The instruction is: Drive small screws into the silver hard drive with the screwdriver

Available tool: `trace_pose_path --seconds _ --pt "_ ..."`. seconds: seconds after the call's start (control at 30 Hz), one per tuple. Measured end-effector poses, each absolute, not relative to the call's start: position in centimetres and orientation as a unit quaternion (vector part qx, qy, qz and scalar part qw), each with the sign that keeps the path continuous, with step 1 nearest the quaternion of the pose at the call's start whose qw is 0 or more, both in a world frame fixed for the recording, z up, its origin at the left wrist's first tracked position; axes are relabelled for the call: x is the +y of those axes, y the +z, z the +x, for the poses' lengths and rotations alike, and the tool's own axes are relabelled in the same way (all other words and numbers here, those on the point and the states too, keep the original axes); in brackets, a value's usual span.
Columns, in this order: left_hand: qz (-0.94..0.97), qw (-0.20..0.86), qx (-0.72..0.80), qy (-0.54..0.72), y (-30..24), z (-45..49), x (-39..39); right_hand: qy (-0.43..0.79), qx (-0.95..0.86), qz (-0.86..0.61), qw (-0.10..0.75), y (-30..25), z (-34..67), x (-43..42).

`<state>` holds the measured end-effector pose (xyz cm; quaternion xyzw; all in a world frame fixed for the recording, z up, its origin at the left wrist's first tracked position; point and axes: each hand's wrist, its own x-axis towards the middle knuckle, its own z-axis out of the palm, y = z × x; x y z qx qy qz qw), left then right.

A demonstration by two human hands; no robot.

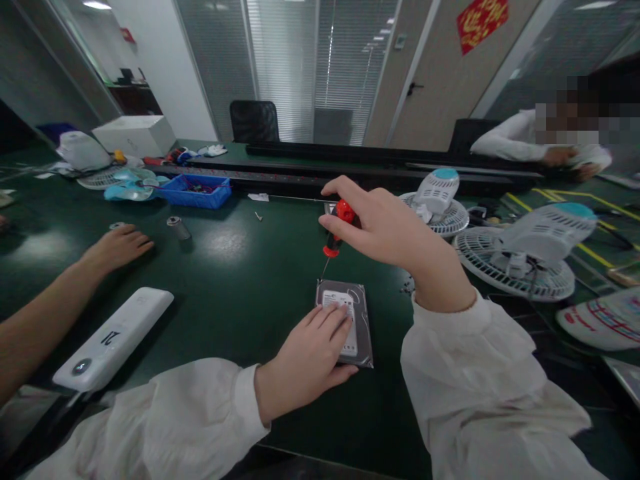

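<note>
A hard drive [364,320] with a white label lies on the dark green tabletop. My left hand [313,353] rests on it, fingers flat over the label and thumb along the near edge. Above the drive's far end, my right hand [387,223] grips a red-and-black screwdriver [332,241] by its handle. The shaft slants down to the drive's far left corner; whether its tip sits in a screw is too small to tell. Behind the screwdriver, a small metallic object [329,209] is partly hidden by my right hand.
White fans [515,260] stand at the right, near small loose parts [407,285]. At left are a white power bank [115,337], a metal cylinder [179,228], a blue bin [197,192] and another person's hand [117,247]. A small screw [259,216] lies mid-table. Another person sits opposite.
</note>
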<state>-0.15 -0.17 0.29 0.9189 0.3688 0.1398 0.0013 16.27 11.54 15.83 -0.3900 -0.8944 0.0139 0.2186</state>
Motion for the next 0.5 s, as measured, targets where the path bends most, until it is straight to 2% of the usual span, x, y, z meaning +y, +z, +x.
trace_pose_path --seconds 0.5 --pt "0.919 0.007 0.368 0.141 0.20 -0.11 -0.08 0.016 -0.885 -0.408 0.223 15.82 16.64 11.83"
